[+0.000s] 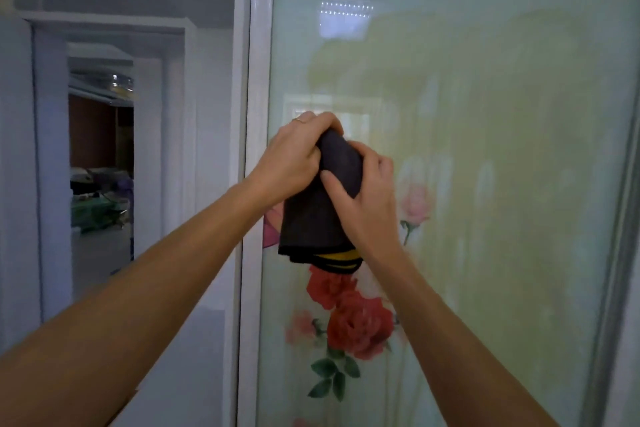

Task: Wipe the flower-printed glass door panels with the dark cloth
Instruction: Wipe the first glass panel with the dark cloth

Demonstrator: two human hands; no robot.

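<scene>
A folded dark cloth (313, 218) with a yellow edge at its bottom hangs in front of the flower-printed glass door panel (485, 149). My left hand (294, 152), with a ring on one finger, grips the cloth's top from the left. My right hand (367, 198) grips it from the right, thumb across the front. Both hands are raised close to the panel's left side, above printed red roses (353, 315). Whether the cloth touches the glass I cannot tell.
A white door frame (252, 114) runs down just left of the hands. Further left an open doorway (100, 166) leads into another room with furniture. A second frame edge (620, 253) bounds the panel on the right.
</scene>
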